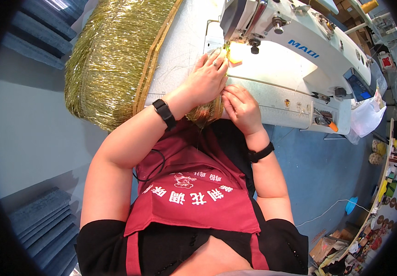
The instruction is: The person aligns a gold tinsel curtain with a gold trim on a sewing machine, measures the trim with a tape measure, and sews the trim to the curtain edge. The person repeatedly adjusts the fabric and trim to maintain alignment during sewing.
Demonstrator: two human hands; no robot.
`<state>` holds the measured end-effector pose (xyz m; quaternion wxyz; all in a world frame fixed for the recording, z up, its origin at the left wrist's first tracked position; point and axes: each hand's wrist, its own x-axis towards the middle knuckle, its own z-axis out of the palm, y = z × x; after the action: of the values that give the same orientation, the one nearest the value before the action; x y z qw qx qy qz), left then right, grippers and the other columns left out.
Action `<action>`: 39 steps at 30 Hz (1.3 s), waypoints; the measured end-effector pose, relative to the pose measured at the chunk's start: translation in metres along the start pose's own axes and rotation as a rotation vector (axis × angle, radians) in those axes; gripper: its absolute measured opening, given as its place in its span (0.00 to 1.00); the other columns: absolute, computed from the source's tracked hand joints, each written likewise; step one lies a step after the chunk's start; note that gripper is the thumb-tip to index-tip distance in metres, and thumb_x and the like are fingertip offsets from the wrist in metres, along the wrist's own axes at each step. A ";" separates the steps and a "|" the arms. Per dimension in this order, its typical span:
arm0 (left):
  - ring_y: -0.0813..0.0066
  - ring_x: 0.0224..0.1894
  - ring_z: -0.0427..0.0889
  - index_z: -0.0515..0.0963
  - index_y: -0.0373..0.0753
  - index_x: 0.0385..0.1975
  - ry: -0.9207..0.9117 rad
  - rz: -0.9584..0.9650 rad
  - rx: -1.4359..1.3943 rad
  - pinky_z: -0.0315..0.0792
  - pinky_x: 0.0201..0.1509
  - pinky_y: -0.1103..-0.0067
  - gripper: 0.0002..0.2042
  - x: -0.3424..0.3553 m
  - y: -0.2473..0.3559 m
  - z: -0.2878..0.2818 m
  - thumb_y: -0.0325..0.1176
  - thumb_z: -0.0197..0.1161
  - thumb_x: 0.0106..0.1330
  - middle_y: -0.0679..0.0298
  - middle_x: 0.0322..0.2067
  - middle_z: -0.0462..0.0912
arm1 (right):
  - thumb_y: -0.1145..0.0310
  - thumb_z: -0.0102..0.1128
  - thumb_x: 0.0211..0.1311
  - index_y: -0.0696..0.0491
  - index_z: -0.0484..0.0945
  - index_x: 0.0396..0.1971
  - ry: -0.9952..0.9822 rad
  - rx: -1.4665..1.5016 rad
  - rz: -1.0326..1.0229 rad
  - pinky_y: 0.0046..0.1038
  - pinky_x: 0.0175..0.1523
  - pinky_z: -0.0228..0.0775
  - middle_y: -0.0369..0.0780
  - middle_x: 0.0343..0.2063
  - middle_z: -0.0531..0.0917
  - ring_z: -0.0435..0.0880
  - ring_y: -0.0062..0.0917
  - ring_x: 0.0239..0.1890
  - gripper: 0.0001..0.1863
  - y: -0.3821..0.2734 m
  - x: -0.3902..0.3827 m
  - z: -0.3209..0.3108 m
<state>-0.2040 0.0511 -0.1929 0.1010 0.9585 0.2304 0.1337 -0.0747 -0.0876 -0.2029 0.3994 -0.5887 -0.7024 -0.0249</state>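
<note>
The left hand [207, 78] is lying flat, fingers stretched out and together, pressing down on the gold tinsel fringe trim [219, 108] where it is running toward the needle of the white industrial sewing machine [300, 50]. The right hand [241, 106] is sitting just beside it, touching it at the thumb side, fingers curled and pinching the same strip of trim near the front edge of the worktop [180, 46]. Both wrists are wearing black bands. The trim is hanging over the worktop's front edge between the two hands and dropping toward the red apron [194, 198]. A large heap of gold tinsel fringe [111, 60] is covering the left part of the worktop and spilling over its front and left edges, well apart from the needle. A small yellow piece [235, 56] is lying on the machine bed just beyond the left fingertips, under the lamp's glare
</note>
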 end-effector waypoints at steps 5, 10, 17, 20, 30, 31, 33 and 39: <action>0.52 0.75 0.60 0.69 0.31 0.63 0.025 -0.006 0.015 0.51 0.77 0.56 0.23 0.002 -0.001 0.001 0.37 0.50 0.74 0.47 0.67 0.68 | 0.74 0.67 0.61 0.59 0.84 0.39 -0.006 0.016 0.032 0.36 0.56 0.78 0.41 0.44 0.86 0.85 0.37 0.48 0.08 -0.001 0.001 0.000; 0.53 0.75 0.61 0.69 0.31 0.64 0.042 -0.009 0.016 0.51 0.78 0.57 0.23 0.003 -0.001 0.004 0.37 0.51 0.74 0.48 0.67 0.68 | 0.71 0.70 0.58 0.58 0.83 0.39 -0.007 0.034 0.076 0.37 0.54 0.78 0.42 0.43 0.84 0.83 0.38 0.47 0.11 -0.005 0.006 -0.002; 0.55 0.75 0.60 0.69 0.31 0.64 0.038 0.007 0.058 0.50 0.78 0.57 0.23 0.004 -0.005 0.007 0.39 0.50 0.74 0.49 0.68 0.67 | 0.62 0.77 0.50 0.51 0.80 0.37 -0.089 -0.135 0.372 0.37 0.52 0.67 0.37 0.41 0.75 0.76 0.35 0.46 0.17 -0.027 -0.001 -0.008; 0.56 0.75 0.60 0.69 0.31 0.63 0.047 0.001 0.065 0.50 0.78 0.58 0.23 0.005 -0.005 0.009 0.40 0.50 0.75 0.49 0.68 0.68 | 0.62 0.76 0.52 0.50 0.80 0.34 -0.112 -0.172 0.413 0.38 0.51 0.67 0.37 0.39 0.76 0.76 0.36 0.45 0.14 -0.026 -0.004 -0.004; 0.62 0.72 0.67 0.73 0.39 0.63 0.081 0.082 0.093 0.58 0.75 0.62 0.21 -0.009 0.001 -0.022 0.34 0.55 0.71 0.56 0.65 0.74 | 0.76 0.60 0.70 0.58 0.75 0.44 -0.001 0.774 0.814 0.22 0.41 0.77 0.40 0.33 0.88 0.86 0.17 0.35 0.06 -0.043 0.009 -0.016; 0.63 0.71 0.69 0.74 0.40 0.62 0.099 0.115 0.071 0.61 0.74 0.63 0.21 -0.015 0.003 -0.026 0.32 0.56 0.69 0.56 0.64 0.75 | 0.77 0.60 0.70 0.58 0.75 0.44 -0.009 0.802 0.770 0.22 0.42 0.77 0.40 0.32 0.88 0.86 0.17 0.35 0.06 -0.051 0.008 -0.018; 0.64 0.68 0.74 0.76 0.40 0.60 0.127 0.179 0.047 0.65 0.72 0.65 0.21 -0.027 0.005 -0.031 0.29 0.58 0.66 0.58 0.62 0.78 | 0.77 0.59 0.70 0.58 0.75 0.43 -0.001 0.873 0.676 0.22 0.42 0.77 0.39 0.32 0.87 0.86 0.18 0.35 0.06 -0.071 0.005 -0.021; 0.64 0.65 0.78 0.80 0.39 0.55 0.202 0.209 -0.072 0.71 0.67 0.66 0.22 -0.061 0.010 -0.036 0.26 0.61 0.58 0.57 0.61 0.80 | 0.80 0.63 0.60 0.53 0.82 0.41 -0.185 0.560 0.170 0.30 0.41 0.81 0.42 0.34 0.87 0.88 0.35 0.33 0.10 -0.111 -0.020 -0.041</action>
<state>-0.2632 0.0184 -0.1689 0.0972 0.9547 0.1336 0.2475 -0.1468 -0.1590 -0.1387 0.4811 -0.5121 -0.6636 0.2568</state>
